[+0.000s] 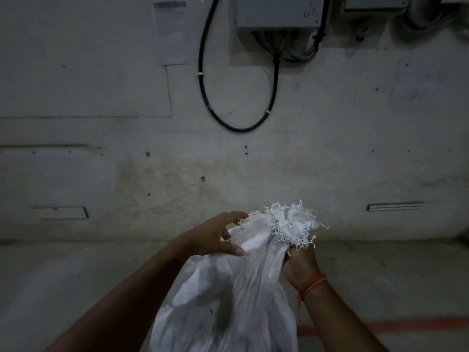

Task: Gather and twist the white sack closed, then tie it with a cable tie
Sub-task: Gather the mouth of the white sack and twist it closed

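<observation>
The white woven sack (236, 295) stands in front of me, its frayed mouth bunched together at the top near the wall. My right hand (299, 262), with an orange thread at the wrist, is closed around the gathered neck just below the frayed edge. My left hand (218, 237) is against the sack's left side, fingers spread, thumb pressing the fabric, fingertips near the frayed rim. No cable tie is in view.
A stained concrete wall (127, 161) faces me, with a grey electrical box (279, 11), a hanging loop of black cable (236, 123) and a taped paper notice (172, 34). The concrete floor carries a red painted line (393, 326) at right.
</observation>
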Demonstrator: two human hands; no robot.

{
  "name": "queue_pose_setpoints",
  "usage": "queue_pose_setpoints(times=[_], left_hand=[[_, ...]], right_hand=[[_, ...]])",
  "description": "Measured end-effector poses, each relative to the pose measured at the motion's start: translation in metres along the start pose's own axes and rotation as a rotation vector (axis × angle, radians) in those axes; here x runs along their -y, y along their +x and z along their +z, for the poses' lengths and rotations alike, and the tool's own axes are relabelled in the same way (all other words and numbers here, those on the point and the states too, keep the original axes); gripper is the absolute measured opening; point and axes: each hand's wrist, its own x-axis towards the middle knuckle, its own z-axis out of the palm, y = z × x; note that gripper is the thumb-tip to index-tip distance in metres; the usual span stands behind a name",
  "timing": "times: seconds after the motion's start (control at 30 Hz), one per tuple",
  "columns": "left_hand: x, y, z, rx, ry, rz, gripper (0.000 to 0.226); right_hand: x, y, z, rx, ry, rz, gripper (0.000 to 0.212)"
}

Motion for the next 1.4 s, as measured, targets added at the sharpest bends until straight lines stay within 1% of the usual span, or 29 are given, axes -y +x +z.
queue_pose_setpoints(times=[0.07, 0.1, 0.13, 0.17, 0.2, 0.23, 0.27, 0.3, 0.37, 0.43, 0.5, 0.53, 0.6, 0.63, 0.67, 0.77, 0.83, 0.87, 0.93, 0.97, 1.03, 1.07, 1.1, 1.13, 1.17, 1.2, 1.23, 1.33, 1.4], left_hand=[[0.008, -0.003, -0.002, -0.005, 0.066, -0.023, 0.081], [0.012, -0.003, -0.002, -0.022, 0.128, -0.014, 0.071], [0.016, -0.002, -0.003, -0.059, 0.194, 0.009, 0.058], [0.019, 0.000, -0.003, -0.121, 0.249, 0.037, 0.046], [0.021, 0.002, -0.003, -0.203, 0.281, 0.055, 0.037], [0.022, 0.004, -0.003, -0.296, 0.292, 0.066, 0.034], [0.024, 0.007, -0.002, -0.379, 0.292, 0.083, 0.036], [0.025, 0.009, -0.002, -0.432, 0.279, 0.118, 0.039], [0.023, 0.012, 0.001, -0.427, 0.199, 0.176, 0.040], [0.016, 0.013, 0.006, -0.374, 0.115, 0.183, 0.034], [0.008, 0.017, 0.012, -0.378, 0.107, 0.215, 0.037], [0.004, 0.020, 0.014, -0.366, 0.110, 0.225, 0.045], [-0.003, 0.025, 0.015, -0.275, 0.102, 0.216, 0.071], [-0.004, 0.027, 0.013, -0.210, 0.121, 0.201, 0.079], [-0.004, 0.029, 0.010, -0.151, 0.161, 0.187, 0.081], [0.000, 0.031, 0.004, 0.012, 0.282, 0.130, 0.059], [0.001, 0.031, 0.006, 0.064, 0.322, 0.069, 0.049], [0.003, 0.029, 0.007, 0.044, 0.322, 0.052, 0.044], [0.009, 0.026, 0.007, -0.082, 0.288, 0.047, 0.036], [0.013, 0.023, 0.005, -0.155, 0.260, 0.051, 0.033], [0.017, 0.017, 0.002, -0.277, 0.214, 0.031, 0.026], [0.017, 0.015, 0.002, -0.328, 0.215, 0.024, 0.024], [0.017, 0.014, 0.002, -0.379, 0.228, 0.043, 0.023], [0.017, 0.014, 0.003, -0.421, 0.242, 0.066, 0.023], [0.018, 0.015, 0.005, -0.454, 0.255, 0.083, 0.024], [0.020, 0.015, 0.006, -0.480, 0.262, 0.096, 0.025], [0.024, 0.017, 0.006, -0.494, 0.261, 0.097, 0.026], [0.029, 0.018, 0.004, -0.501, 0.218, 0.102, 0.024], [0.025, 0.017, 0.001, -0.417, 0.178, 0.117, 0.035]], right_hand=[[-0.008, 0.000, -0.004, 0.035, -0.083, -0.055, 0.037], [-0.013, 0.002, -0.006, 0.076, -0.218, -0.082, 0.039], [-0.021, 0.006, -0.010, 0.034, -0.241, -0.089, 0.041], [-0.027, 0.007, -0.011, 0.029, -0.273, -0.079, 0.037], [-0.027, 0.005, -0.009, 0.040, -0.192, -0.024, 0.029], [-0.023, 0.006, -0.005, 0.024, -0.247, 0.012, 0.027], [-0.015, 0.007, -0.005, 0.026, -0.117, 0.112, 0.030], [-0.011, 0.006, -0.004, 0.016, -0.059, 0.245, 0.035], [-0.011, 0.010, -0.004, -0.042, 0.213, 0.457, 0.041], [-0.006, 0.010, 0.002, -0.061, 0.333, 0.503, 0.045], [-0.004, 0.012, 0.011, -0.069, 0.406, 0.495, 0.044], [-0.003, 0.012, 0.015, -0.056, 0.446, 0.498, 0.043], [0.003, 0.007, 0.020, 0.014, 0.561, 0.451, 0.037], [0.006, 0.005, 0.021, 0.045, 0.611, 0.436, 0.036], [0.006, 0.005, 0.021, 0.064, 0.632, 0.425, 0.035], [0.006, 0.006, 0.016, 0.121, 0.635, 0.401, 0.031], [0.007, 0.004, 0.013, 0.186, 0.648, 0.361, 0.054], [0.005, 0.004, 0.012, 0.189, 0.642, 0.374, 0.063], [-0.009, 0.009, 0.003, 0.111, 0.553, 0.392, 0.054], [-0.016, 0.011, -0.003, 0.048, 0.467, 0.383, 0.051], [-0.030, 0.015, -0.017, -0.044, 0.234, 0.379, 0.058], [-0.029, 0.015, -0.018, -0.091, 0.205, 0.410, 0.048], [-0.020, 0.012, -0.017, -0.107, 0.185, 0.390, 0.030], [-0.020, 0.014, -0.016, -0.121, 0.222, 0.313, 0.027], [-0.011, 0.013, -0.013, -0.128, 0.236, 0.226, 0.031], [-0.006, 0.014, -0.010, -0.120, 0.279, 0.146, 0.031], [-0.004, 0.014, -0.007, -0.128, 0.348, 0.122, 0.031], [-0.013, 0.021, -0.007, -0.183, 0.404, 0.167, 0.030], [-0.017, 0.023, -0.011, -0.175, 0.370, 0.230, 0.032]])
